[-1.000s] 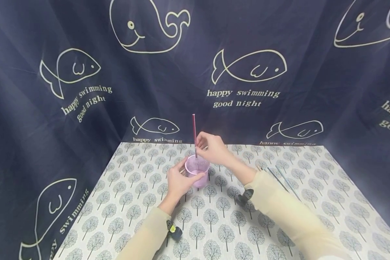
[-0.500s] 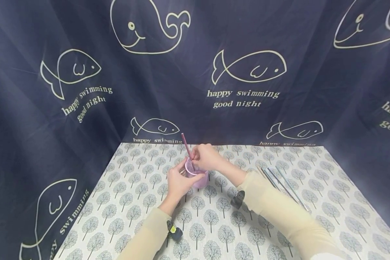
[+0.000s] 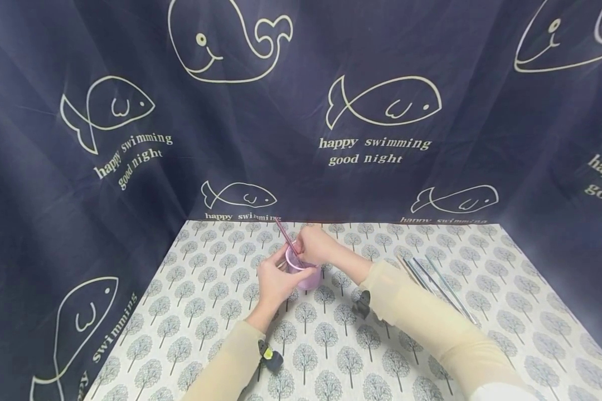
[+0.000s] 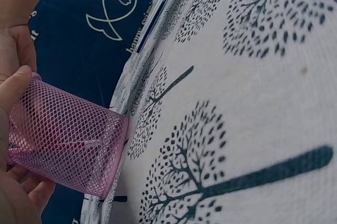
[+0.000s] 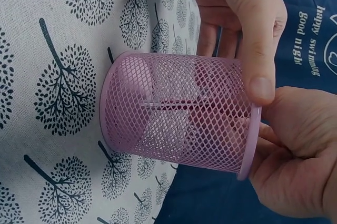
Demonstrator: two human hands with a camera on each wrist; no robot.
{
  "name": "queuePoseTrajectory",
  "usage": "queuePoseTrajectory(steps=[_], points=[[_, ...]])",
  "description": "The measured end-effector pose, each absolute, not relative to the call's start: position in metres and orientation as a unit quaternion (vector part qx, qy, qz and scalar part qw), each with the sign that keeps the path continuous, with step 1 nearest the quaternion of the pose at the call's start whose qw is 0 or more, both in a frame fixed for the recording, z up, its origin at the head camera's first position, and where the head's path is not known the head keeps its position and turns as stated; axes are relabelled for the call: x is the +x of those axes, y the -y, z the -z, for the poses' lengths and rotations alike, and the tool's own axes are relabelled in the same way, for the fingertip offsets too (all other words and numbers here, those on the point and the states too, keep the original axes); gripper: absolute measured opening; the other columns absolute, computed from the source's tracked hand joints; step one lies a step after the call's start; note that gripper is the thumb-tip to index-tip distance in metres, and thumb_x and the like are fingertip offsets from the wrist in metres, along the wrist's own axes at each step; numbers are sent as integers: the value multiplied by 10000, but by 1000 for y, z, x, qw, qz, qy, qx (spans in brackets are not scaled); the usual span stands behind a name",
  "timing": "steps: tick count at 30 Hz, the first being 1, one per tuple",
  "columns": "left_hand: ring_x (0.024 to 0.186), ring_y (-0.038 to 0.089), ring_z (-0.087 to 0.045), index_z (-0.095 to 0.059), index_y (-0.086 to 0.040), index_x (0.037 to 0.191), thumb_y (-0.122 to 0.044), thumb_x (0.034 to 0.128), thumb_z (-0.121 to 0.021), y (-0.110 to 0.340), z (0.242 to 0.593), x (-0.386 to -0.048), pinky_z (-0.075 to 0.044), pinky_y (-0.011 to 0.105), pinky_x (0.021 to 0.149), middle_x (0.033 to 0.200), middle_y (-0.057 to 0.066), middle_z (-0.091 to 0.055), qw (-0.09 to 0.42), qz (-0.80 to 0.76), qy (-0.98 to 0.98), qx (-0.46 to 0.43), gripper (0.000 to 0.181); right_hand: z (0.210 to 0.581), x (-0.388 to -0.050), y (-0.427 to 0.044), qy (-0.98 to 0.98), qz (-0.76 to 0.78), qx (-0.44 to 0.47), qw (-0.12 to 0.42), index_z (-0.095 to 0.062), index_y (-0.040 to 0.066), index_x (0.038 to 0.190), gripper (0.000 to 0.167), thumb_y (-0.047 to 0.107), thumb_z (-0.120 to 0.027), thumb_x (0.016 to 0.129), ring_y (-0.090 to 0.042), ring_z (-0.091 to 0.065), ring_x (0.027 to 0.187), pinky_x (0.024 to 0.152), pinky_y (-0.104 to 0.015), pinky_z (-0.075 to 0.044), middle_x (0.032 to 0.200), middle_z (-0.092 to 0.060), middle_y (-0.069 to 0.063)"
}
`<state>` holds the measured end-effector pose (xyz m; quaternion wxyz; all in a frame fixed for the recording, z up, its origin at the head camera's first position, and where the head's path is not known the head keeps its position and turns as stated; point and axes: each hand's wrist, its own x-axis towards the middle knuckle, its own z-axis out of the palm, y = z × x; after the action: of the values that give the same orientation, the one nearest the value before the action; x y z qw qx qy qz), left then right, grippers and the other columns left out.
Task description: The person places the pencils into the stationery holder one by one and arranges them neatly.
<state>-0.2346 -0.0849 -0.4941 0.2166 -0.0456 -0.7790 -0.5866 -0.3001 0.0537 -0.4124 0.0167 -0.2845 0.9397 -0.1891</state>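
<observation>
A pink mesh pen holder (image 3: 309, 282) stands upright on the tree-print cloth. My left hand (image 3: 277, 279) grips its side, the thumb lying across the front near the rim. At the mouth of the holder, my right hand (image 3: 317, 245) pinches a slim dark red pencil-like stick (image 3: 286, 235). The stick leans to the left over the rim, its upper part sticking out. Through the mesh in the right wrist view, the stick's pale lower end (image 5: 152, 104) shows inside the holder (image 5: 174, 129). Right fingertips are partly hidden by the rim and mesh.
Several thin sticks (image 3: 433, 287), tan, dark and bluish, lie side by side on the cloth beyond the right forearm. A dark blue curtain (image 3: 301, 128) with fish drawings hangs behind the table and at both sides.
My right hand has lowered the stick into the pen holder, and the stick has gone from nearly upright to leaning left. The left hand has kept its grip on the holder.
</observation>
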Motion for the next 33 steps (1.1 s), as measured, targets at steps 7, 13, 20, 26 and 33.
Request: queuePoseTrajectory(steps=[7, 13, 20, 26, 33], points=[[1070, 367, -792, -698, 36, 1335, -243, 611, -1055, 82, 494, -234, -685, 398, 922, 1224, 220, -770, 216, 598, 770, -53, 854, 414, -300, -53, -944, 182, -273, 37, -747, 70, 801, 144, 57, -889, 824, -195, -701, 742, 760, -306, -681, 803, -774, -63], [1086, 388, -783, -691, 51, 1335, -218, 614, -1053, 80, 493, -234, -679, 424, 935, 1238, 228, -763, 214, 605, 765, -55, 850, 415, -301, -55, -943, 181, -276, 32, -753, 72, 783, 133, 34, -874, 823, -217, -719, 765, 803, -325, -690, 802, -782, -72], [1080, 351, -791, -724, 0, 1317, -269, 611, -1057, 80, 495, -233, -684, 403, 932, 1227, 189, -781, 206, 601, 770, -46, 825, 402, -304, -72, -940, 204, -272, 24, -779, 83, 844, 95, 23, -840, 804, -195, -747, 789, 747, -278, -685, 847, -799, -60], [1082, 355, -789, -731, -17, 1320, -273, 597, -1061, 81, 495, -232, -687, 399, 923, 1240, 196, -776, 205, 595, 776, -28, 835, 366, -303, -103, -941, 230, -248, 13, -802, 83, 954, 102, 62, -782, 856, -186, -792, 841, 800, -311, -700, 910, -826, -64], [1126, 377, -773, -705, 2, 1346, -279, 603, -1059, 82, 493, -232, -677, 406, 952, 1286, 226, -750, 192, 597, 779, -6, 869, 342, -304, -150, -951, 223, -215, 0, -807, 96, 1016, 139, 126, -783, 882, -197, -795, 869, 875, -410, -692, 946, -831, -62]])
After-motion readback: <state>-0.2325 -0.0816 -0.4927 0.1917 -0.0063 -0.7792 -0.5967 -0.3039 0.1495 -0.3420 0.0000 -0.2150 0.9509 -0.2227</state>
